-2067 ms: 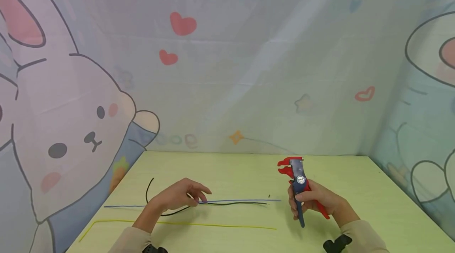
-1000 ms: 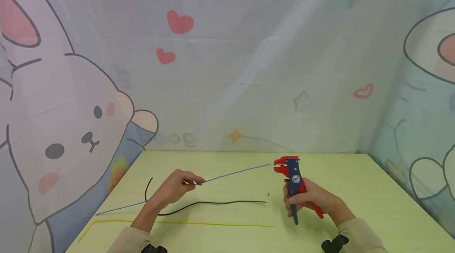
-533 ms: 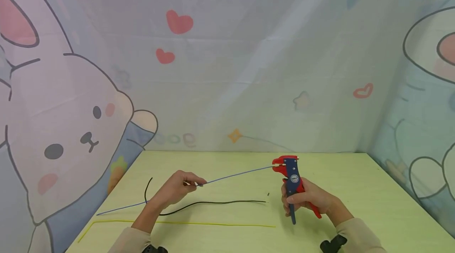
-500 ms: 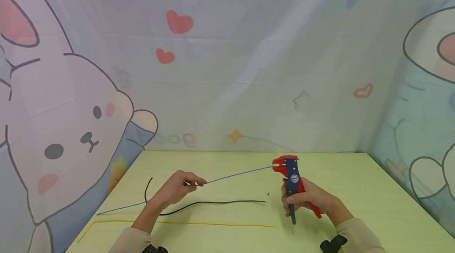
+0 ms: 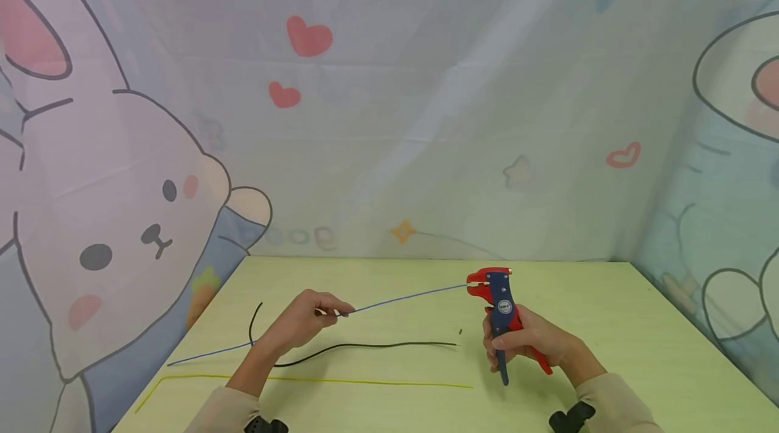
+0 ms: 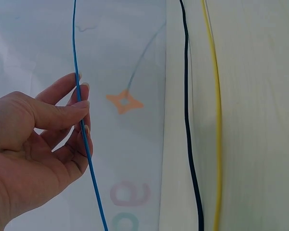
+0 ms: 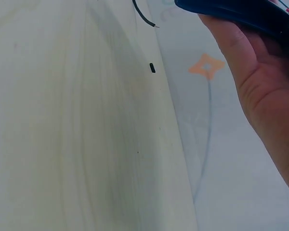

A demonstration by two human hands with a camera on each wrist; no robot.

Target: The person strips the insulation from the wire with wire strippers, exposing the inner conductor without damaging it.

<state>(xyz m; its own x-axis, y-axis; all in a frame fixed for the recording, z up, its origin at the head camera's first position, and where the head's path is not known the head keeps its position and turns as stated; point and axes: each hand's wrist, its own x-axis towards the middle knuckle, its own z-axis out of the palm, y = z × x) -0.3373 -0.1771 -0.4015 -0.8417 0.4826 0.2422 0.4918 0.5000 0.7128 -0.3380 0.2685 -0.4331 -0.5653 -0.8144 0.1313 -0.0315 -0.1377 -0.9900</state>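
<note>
A blue wire (image 5: 408,297) is pinched between the thumb and fingers of my left hand (image 5: 307,319), and it slants up to the right. Its right tip is at the jaw opening of red and blue wire strippers (image 5: 502,299). My right hand (image 5: 535,338) grips their handles and holds them upright above the table. In the left wrist view the blue wire (image 6: 84,130) runs under the thumb, across the fingers. The right wrist view shows only part of a dark blue handle (image 7: 231,10) over the palm; the stripper head is largely out of that frame.
On the pale yellow table (image 5: 608,325) lie a black wire (image 5: 377,346) with a bared right end and a yellow wire (image 5: 365,382) nearer the front. A small black scrap of insulation (image 7: 152,68) lies beyond the black wire's end. A printed cloth (image 5: 426,115) hangs behind.
My left hand has lifted the blue wire off the table, its right end rising to the strippers' jaws. The strippers have shifted slightly left. Over the last half second almost nothing has moved.
</note>
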